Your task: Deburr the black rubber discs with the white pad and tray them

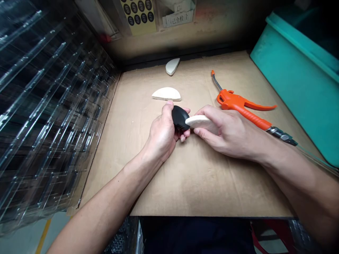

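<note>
My left hand is closed around a rounded, smooth black part, thumb along its upper left edge. Between the thumb and fingers of my right hand is a flat off-white polishing pad; its tip touches or nearly touches the right side of the black part. Just beyond my left hand lies a white half-round pad on the cardboard. A smaller white pad piece rests farther back. The underside of the black part is hidden by my fingers.
An orange air blow gun with a hose lies right of my right hand on the cardboard sheet. At the right stands a teal bin. Stacked clear plastic trays rise at the left. Stickers hang at the back.
</note>
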`<state>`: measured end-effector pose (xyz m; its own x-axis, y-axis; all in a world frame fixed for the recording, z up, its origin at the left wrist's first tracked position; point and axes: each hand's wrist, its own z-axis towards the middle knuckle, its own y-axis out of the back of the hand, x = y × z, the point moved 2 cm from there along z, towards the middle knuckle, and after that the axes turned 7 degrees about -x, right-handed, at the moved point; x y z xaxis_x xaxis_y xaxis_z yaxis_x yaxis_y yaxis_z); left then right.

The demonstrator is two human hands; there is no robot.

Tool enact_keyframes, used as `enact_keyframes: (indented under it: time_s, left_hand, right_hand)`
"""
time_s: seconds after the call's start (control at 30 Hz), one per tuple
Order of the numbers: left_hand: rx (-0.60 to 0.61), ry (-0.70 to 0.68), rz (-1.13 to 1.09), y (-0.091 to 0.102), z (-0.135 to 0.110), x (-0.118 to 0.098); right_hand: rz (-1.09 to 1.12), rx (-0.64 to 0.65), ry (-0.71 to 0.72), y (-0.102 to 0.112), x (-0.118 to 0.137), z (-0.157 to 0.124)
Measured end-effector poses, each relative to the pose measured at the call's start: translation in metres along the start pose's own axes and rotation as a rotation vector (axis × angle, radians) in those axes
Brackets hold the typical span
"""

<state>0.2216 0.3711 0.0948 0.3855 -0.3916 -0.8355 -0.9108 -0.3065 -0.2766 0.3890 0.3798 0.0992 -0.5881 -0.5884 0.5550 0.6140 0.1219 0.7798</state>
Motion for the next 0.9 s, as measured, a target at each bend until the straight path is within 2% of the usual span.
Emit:
enact_keyframes:
  time_s: [0.1,0.3,0.4,0.5,0.6,0.67,0.73,0.83,0.9]
  left_hand:
    - [0.026,0.001,-0.002,0.001,0.002,0.000]
    - [0.067,0.030,-0.081,0.005,0.008,-0.002]
    - [0.079,0.034,-0.118,0.006,0.009,-0.003]
    - [0.077,0.051,-0.168,0.007,0.009,-0.005]
    - [0.047,0.066,-0.215,0.008,0.010,-0.008]
    - [0.019,0.071,-0.235,0.011,0.012,-0.011]
    - [-0.012,0.066,-0.255,0.016,0.015,-0.014]
    - [-0.040,0.054,-0.285,0.023,0.021,-0.019]
    - [-0.047,0.046,-0.301,0.027,0.024,-0.021]
  right_hand:
    - [-0.168,-0.091,-0.006,-0.002,0.000,0.001]
    - [-0.471,-0.150,-0.131,0.000,0.001,0.002]
    - [-0.414,-0.119,-0.222,-0.003,-0.001,0.001]
    - [-0.359,-0.140,-0.212,-0.004,-0.003,0.001]
    - [-0.491,-0.246,-0.194,0.010,-0.007,0.000]
    - [-0.620,-0.273,-0.247,0.025,-0.015,-0.002]
    - [-0.722,-0.172,-0.388,0.040,-0.028,-0.002]
    - [-0.741,0.076,-0.627,0.052,-0.054,-0.002]
    - [-0.702,0.125,-0.704,0.055,-0.070,-0.002]
